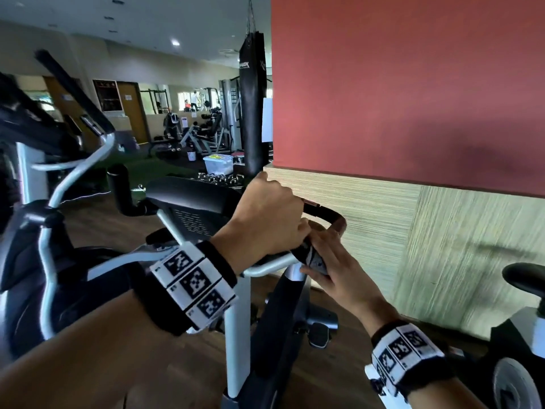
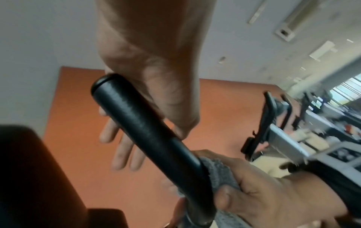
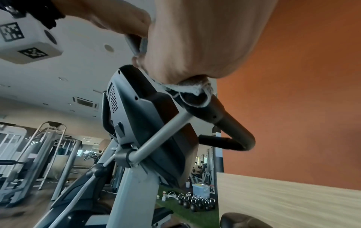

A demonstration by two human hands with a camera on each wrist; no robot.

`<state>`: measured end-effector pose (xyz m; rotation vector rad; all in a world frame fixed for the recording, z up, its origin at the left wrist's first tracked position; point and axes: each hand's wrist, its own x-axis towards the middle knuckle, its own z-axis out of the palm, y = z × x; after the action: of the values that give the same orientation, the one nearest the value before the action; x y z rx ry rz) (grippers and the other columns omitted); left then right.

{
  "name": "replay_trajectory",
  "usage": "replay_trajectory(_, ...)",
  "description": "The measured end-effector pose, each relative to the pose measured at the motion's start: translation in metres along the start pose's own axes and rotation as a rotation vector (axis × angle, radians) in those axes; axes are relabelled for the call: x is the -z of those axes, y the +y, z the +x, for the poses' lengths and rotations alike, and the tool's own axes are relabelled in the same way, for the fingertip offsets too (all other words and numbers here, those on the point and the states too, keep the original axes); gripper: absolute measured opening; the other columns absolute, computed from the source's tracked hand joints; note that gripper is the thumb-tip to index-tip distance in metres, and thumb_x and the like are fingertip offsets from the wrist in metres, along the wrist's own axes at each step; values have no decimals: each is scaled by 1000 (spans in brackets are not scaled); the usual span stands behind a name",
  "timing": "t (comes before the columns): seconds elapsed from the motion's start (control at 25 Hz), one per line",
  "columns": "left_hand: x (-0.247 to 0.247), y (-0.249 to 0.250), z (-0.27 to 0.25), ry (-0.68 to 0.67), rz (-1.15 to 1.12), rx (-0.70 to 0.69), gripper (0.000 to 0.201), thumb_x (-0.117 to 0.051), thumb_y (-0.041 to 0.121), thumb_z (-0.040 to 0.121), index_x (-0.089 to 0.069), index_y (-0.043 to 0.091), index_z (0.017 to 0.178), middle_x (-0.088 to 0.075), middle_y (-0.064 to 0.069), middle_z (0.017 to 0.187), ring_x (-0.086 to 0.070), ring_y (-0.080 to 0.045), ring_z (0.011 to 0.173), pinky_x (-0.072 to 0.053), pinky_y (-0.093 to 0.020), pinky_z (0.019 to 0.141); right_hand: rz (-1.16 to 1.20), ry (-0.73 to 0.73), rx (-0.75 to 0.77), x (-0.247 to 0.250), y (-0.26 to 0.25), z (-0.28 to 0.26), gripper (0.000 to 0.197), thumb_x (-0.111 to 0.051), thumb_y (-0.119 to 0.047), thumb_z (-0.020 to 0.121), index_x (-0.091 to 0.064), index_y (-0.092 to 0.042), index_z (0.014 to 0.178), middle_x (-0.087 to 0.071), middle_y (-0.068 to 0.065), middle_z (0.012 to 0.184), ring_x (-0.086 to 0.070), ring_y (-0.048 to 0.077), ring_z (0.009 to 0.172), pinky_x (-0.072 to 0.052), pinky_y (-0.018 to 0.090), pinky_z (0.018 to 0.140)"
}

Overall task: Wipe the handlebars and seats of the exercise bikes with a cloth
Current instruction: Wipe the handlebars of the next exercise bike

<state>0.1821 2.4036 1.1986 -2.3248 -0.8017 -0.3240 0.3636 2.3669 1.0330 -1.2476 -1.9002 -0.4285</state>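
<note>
The exercise bike's black handlebar (image 1: 327, 211) curves out to the right of its console (image 1: 191, 199). My left hand (image 1: 265, 214) lies over the top of the bar. In the left wrist view the grip (image 2: 146, 123) crosses the palm of the left hand (image 2: 150, 69), whose fingers (image 2: 121, 148) extend straight past it. Just below, my right hand (image 1: 339, 270) grips a grey cloth (image 1: 315, 258) wrapped round the bar. That cloth (image 2: 220, 174) bunches under the right hand (image 2: 263, 192). From the right wrist, the cloth (image 3: 193, 89) rings the handlebar (image 3: 234, 128).
A red and wood-panel wall (image 1: 413, 84) stands close on the right. Another bike's black seat (image 1: 525, 276) is at the lower right. An elliptical machine (image 1: 59, 172) fills the left. A punching bag (image 1: 252, 113) hangs behind, with kettlebells (image 3: 195, 202) on the green floor.
</note>
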Motion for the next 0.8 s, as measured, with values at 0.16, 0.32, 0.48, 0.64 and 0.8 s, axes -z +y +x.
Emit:
replay_trajectory(0.16,2,15,5,-119,150,-12,52,-29,41,102,-39,16,58,-38,-2,56,-34,-16,52,-32,-37,79,67,-3,113,-15,39,-12,68,-50,-49,104,-26,-16,158,-38,4,156,-36,19,147,-35,39,120)
replay_trajectory(0.32,-14,59,12,-220,140,13,49,-25,36,103,-33,17,59,-33,0,58,-28,-17,51,-31,-35,71,96,-51,290,-9,66,-2,60,-52,-49,104,-39,-10,147,-47,7,144,-47,26,135,-32,34,120)
replay_trajectory(0.48,-23,67,10,-141,175,87,42,-37,29,87,-23,16,50,-37,-4,45,-24,-23,44,-23,-35,70,159,35,393,-5,83,7,58,-59,-50,98,-58,-4,134,-61,10,133,-58,27,126,-44,40,111)
replay_trajectory(0.64,-46,77,8,-38,235,126,38,-41,31,76,-44,17,41,-46,-9,40,-30,-26,44,-30,-37,72,246,274,388,-24,75,9,51,-48,-49,101,-70,-3,109,-67,9,110,-64,29,104,-52,41,89)
replay_trajectory(0.8,-61,79,6,128,331,233,44,-30,39,83,-45,18,47,-57,-15,51,-52,-30,52,-38,-37,79,261,499,399,-42,73,15,43,-51,-40,103,-71,-2,94,-68,7,91,-63,30,83,-52,42,74)
